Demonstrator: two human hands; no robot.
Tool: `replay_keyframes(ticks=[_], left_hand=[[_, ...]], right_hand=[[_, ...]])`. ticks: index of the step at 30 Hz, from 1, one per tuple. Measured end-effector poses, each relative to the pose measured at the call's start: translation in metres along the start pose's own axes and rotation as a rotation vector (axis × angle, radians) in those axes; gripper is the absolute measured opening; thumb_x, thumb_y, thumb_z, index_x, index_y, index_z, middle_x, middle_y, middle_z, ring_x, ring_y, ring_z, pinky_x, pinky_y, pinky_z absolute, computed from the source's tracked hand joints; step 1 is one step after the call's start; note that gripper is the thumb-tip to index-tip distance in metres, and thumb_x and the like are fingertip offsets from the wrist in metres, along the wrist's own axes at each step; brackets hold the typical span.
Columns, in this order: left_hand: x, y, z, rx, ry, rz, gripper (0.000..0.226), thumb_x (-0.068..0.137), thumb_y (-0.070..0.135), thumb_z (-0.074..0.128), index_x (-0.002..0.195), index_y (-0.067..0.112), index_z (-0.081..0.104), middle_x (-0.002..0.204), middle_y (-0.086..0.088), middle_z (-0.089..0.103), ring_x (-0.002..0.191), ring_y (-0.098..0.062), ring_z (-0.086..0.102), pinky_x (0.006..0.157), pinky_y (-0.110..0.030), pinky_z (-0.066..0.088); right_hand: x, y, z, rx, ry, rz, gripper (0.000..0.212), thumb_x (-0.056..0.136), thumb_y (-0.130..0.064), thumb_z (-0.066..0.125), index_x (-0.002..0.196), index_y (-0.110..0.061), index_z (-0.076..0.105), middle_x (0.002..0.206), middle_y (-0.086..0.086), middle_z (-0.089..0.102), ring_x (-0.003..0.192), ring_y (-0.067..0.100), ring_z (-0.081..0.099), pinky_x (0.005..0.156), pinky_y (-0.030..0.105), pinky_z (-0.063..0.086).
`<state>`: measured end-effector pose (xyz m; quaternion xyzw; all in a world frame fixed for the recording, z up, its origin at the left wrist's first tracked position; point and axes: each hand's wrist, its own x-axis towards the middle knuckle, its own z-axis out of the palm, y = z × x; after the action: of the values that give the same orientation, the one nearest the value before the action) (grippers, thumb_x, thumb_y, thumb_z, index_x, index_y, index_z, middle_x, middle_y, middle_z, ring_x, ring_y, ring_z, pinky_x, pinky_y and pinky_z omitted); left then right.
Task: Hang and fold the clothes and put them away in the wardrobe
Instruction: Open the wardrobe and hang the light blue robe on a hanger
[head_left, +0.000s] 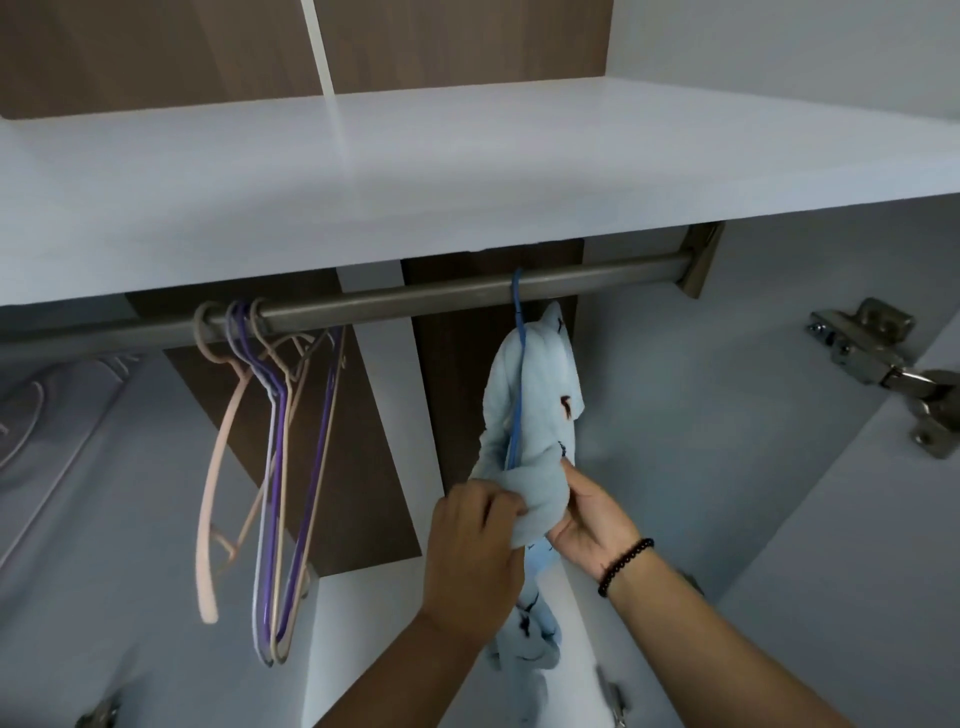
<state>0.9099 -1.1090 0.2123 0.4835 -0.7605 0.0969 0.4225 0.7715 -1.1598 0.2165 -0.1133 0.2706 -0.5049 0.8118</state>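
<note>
While both hands' fingers pinch the pale blue garment, left hand, right hand, blue hanger on rail

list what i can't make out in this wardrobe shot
Head view only:
- The light blue garment: its type, bunched on the blue hanger and covered by the left hand and right hand.
- Its lower end: behind the left forearm.
- The empty hangers: exact count, overlapping.

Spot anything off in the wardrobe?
Yes: the light blue garment sits bunched on the blue hanger instead of spread, with both hands, left hand and right hand, gripping its twisted middle.
</note>
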Motion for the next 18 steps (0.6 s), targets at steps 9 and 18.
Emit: replay_keyframes(ticks=[9,18], left_hand=[[-0.007,-0.001,-0.012,-0.881,-0.159,-0.545,0.030,0.078,-0.016,0.062,0.093,0.009,0.073,0.099,-0.008,0.067,0.096,-0.014,0.066,0.085,-0.031,0.055],[0.009,-0.006,-0.002,-0.993,-0.118,-0.975,0.036,0.085,-0.021,0.045,0.104,0.005,0.062,0.108,-0.012,0.065,0.094,-0.014,0.067,0.072,-0.023,0.055]], right_hand=[[-0.011,0.005,0.028,-1.026,0.402,-0.676,0.040,0.082,-0.043,0.065,0.117,-0.030,0.052,0.113,-0.006,0.059,0.101,0.010,0.058,0.087,0.033,0.052],[-0.018,-0.022,0.020,-1.405,0.457,-0.874,0.065,0.082,0.001,0.052,0.139,-0.029,0.044,0.113,-0.003,0.063,0.096,0.009,0.057,0.079,0.009,0.043]])
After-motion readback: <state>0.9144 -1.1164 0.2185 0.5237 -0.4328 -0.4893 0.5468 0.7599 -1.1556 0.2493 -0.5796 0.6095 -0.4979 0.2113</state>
